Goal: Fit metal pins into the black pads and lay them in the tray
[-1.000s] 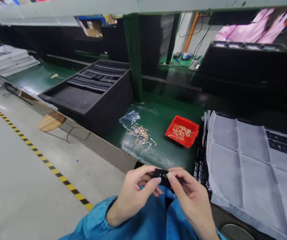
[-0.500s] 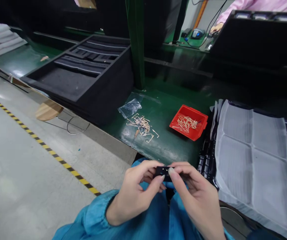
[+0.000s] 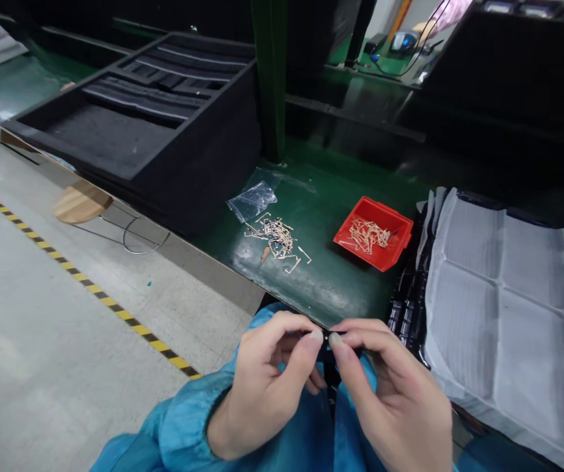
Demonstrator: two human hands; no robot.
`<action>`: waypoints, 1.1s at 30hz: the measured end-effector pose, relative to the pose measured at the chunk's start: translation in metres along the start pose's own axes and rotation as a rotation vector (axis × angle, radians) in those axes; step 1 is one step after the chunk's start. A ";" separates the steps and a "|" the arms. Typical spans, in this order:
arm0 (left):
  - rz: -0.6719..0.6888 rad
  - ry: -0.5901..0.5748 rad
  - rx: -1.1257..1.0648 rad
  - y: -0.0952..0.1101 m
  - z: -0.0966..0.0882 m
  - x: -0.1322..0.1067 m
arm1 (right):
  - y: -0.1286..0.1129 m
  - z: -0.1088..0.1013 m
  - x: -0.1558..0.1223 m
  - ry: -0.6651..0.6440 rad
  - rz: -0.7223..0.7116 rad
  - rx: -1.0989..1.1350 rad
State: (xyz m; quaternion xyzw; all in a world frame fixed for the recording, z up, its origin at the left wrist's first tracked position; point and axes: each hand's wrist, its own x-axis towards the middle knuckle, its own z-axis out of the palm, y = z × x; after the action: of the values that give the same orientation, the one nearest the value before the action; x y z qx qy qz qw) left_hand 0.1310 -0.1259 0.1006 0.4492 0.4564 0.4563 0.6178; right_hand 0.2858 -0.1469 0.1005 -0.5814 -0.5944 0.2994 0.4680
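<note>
Bearings are taken from the hands. The green desk (image 3: pixel 321 190) carries a black foam tray (image 3: pixel 213 157) at 11 o'clock, a red bin (image 3: pixel 355 219) of copper-coloured pins at 1 o'clock, and a grey sheet (image 3: pixel 502 314) at 2 o'clock. The left hand (image 3: pixel 266 387) and right hand (image 3: pixel 390 387), fingers nearly closed, pinch a small black part (image 3: pixel 327 337) at its ends, above the blue smock (image 3: pixel 306 432). Judged light, stiff and easily dropped, it is best held by its edges.

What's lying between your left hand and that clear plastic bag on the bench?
In the head view, a loose scatter of copper-coloured metal pieces lies on the green bench top, between the left hand and the clear plastic bag.
</note>
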 end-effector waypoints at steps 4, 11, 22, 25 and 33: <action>0.007 0.050 0.074 0.003 0.005 0.002 | -0.004 -0.002 0.001 -0.003 -0.027 -0.073; 0.223 0.057 0.433 0.004 0.004 -0.001 | -0.011 0.000 0.001 0.026 -0.058 -0.147; 0.365 0.049 0.582 0.001 0.004 -0.002 | -0.015 0.001 0.001 0.052 -0.093 -0.237; 0.312 0.043 0.481 0.000 0.005 -0.003 | -0.017 0.002 0.001 0.066 -0.117 -0.255; 0.074 0.088 0.129 0.005 0.010 0.005 | -0.022 0.006 -0.010 0.155 -0.063 -0.272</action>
State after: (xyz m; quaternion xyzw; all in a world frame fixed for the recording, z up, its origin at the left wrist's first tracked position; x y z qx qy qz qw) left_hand 0.1403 -0.1216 0.1068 0.4842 0.4947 0.4678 0.5496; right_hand 0.2699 -0.1584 0.1159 -0.6418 -0.6095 0.1558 0.4385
